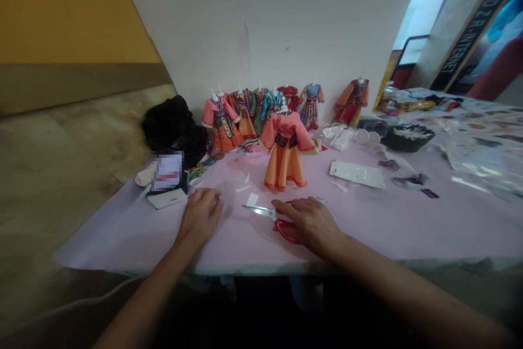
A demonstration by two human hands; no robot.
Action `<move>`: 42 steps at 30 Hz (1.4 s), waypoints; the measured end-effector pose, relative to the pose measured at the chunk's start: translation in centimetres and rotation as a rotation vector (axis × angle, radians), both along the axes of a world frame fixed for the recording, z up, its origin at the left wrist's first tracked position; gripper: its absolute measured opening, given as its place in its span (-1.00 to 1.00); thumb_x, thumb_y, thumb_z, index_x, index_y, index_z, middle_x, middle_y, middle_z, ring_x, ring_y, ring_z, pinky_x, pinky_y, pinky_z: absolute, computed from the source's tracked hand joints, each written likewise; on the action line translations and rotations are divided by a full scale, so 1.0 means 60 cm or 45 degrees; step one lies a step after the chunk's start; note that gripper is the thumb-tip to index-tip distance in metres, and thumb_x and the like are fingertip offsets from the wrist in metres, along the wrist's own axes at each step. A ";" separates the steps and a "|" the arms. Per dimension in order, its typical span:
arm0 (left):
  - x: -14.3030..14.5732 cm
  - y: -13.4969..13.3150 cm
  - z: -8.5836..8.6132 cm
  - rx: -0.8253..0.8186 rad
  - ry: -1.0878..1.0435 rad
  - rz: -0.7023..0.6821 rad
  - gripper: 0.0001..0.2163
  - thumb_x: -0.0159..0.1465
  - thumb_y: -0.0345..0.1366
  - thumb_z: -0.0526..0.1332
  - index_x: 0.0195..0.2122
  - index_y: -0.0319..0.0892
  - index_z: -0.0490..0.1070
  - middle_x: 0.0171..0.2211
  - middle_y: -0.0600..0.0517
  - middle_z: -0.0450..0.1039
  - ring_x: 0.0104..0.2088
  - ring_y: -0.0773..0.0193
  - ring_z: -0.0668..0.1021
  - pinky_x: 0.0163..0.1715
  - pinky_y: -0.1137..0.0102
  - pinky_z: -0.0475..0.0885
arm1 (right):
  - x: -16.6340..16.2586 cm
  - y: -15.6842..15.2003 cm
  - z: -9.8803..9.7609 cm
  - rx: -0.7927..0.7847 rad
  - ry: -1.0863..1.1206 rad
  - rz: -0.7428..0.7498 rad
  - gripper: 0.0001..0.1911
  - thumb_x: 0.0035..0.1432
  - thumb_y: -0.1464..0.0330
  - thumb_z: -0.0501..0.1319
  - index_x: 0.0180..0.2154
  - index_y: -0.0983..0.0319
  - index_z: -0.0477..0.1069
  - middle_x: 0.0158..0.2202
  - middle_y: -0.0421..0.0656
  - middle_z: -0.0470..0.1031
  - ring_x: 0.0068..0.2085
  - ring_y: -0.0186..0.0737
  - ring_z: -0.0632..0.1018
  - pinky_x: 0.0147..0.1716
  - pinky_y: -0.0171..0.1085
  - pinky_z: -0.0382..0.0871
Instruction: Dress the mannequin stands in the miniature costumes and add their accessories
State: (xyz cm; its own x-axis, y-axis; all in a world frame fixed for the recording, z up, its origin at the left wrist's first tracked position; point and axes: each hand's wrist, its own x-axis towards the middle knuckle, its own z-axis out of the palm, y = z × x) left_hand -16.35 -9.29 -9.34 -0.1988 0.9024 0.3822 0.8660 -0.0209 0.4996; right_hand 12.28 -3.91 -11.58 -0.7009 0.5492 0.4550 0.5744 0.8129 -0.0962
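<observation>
My right hand [314,225] is closed on the red handles of a pair of scissors [261,210], whose blades point left across the table. By the blade tips lies a small white piece [252,200], perhaps paper or cloth. My left hand [201,212] rests on the table to the left, fingers loosely bent and nothing visible in it; its fingertips are partly hidden. Beyond the scissors, a doll-sized dress [286,147] with a coral top and orange skirt stands upright on a small white form.
Several small costumes on forms, including a pink and orange dress [223,123], line the wall. A black bundle [171,126] and a white card [167,198] are at left. A white packet [357,173], ribbon scraps [411,181] and clear plastic [486,158] lie at right.
</observation>
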 end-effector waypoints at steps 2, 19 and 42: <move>0.030 -0.007 0.023 -0.026 -0.280 -0.117 -0.77 0.28 -0.07 0.19 -0.27 -0.11 0.50 -0.23 -0.03 0.51 -0.21 0.13 0.52 -0.15 0.32 0.41 | 0.002 0.001 -0.001 0.020 -0.004 0.011 -0.63 0.30 0.30 0.25 0.11 0.20 0.50 -0.32 -0.06 0.62 -0.36 -0.16 0.55 -0.35 -0.21 0.16; 0.145 0.063 0.084 0.277 -1.411 -0.178 -0.81 -0.04 -0.25 0.40 -0.47 -0.18 0.44 -0.45 0.14 0.38 -0.37 0.37 0.37 -0.32 0.46 0.25 | 0.054 0.004 0.004 -0.336 -0.158 -0.064 -0.49 0.31 0.33 0.25 0.27 0.19 0.35 -0.11 -0.03 0.63 -0.15 0.00 0.63 -0.20 -0.17 0.38; 0.163 0.212 0.085 0.311 -1.195 -0.466 -0.85 0.08 -0.22 0.35 -0.41 -0.16 0.44 -0.44 0.12 0.42 -0.41 0.36 0.45 -0.33 0.43 0.30 | 0.099 0.064 0.081 -0.694 -0.684 -0.051 -0.57 0.34 0.41 0.10 0.20 0.27 0.39 0.01 0.15 0.49 -0.15 -0.04 0.62 -0.23 -0.19 0.37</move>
State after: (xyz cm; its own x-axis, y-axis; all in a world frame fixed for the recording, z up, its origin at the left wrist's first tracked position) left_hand -6.55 3.44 -4.24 -0.2401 0.8864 0.3958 0.0502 -0.3958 0.9170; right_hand 18.21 -0.06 -6.69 -0.7241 0.6279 -0.2852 0.6836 0.7082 -0.1764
